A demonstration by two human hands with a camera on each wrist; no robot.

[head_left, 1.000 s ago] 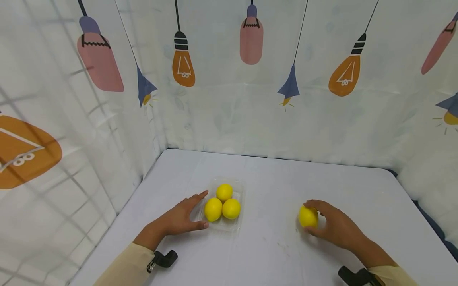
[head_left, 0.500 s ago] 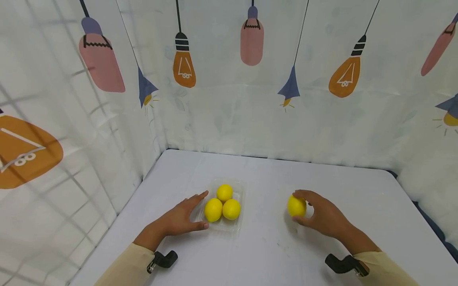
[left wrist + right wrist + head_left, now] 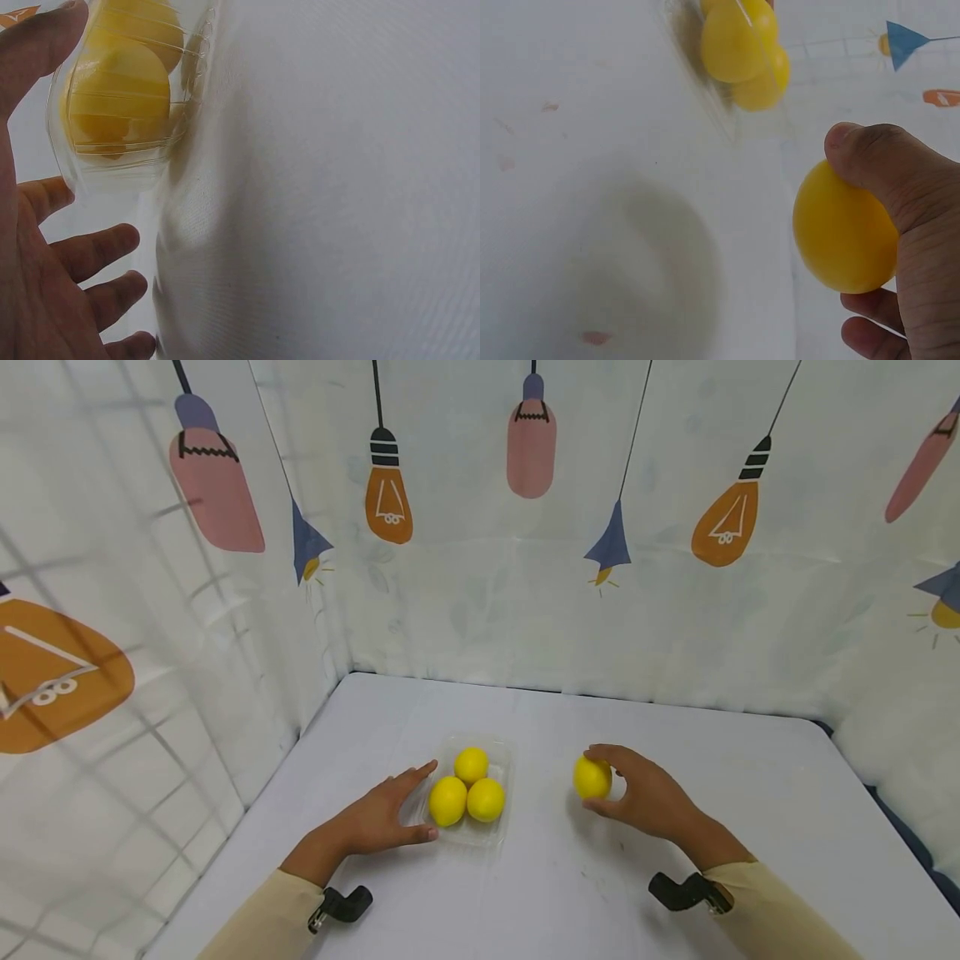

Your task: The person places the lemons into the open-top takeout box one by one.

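Note:
My right hand [image 3: 647, 793] pinches a smooth yellow lemon [image 3: 592, 777] between thumb and fingers, holding it above the table to the right of a clear plastic tray [image 3: 497, 760]. In the right wrist view the thumb lies on one side of the held lemon [image 3: 844, 229], and its shadow falls on the cloth. Inside the tray sit three more lemons [image 3: 486, 800], grouped together. My left hand [image 3: 375, 814] stands at the tray's left side, fingers and thumb spread. In the left wrist view, thumb and index fingertip are at the tray's wall [image 3: 120, 176]; whether they press it I cannot tell.
A white cloth covers the table [image 3: 675, 743], with a few small specks near its middle. White curtains [image 3: 480, 602] printed with lamps and bulbs enclose the back and sides. Black wrist mounts [image 3: 347, 905] are fixed at both sleeves.
My right hand has carried the lemon leftward and a little away from me, closer to the tray. The left hand, the tray and its lemons have stayed in place.

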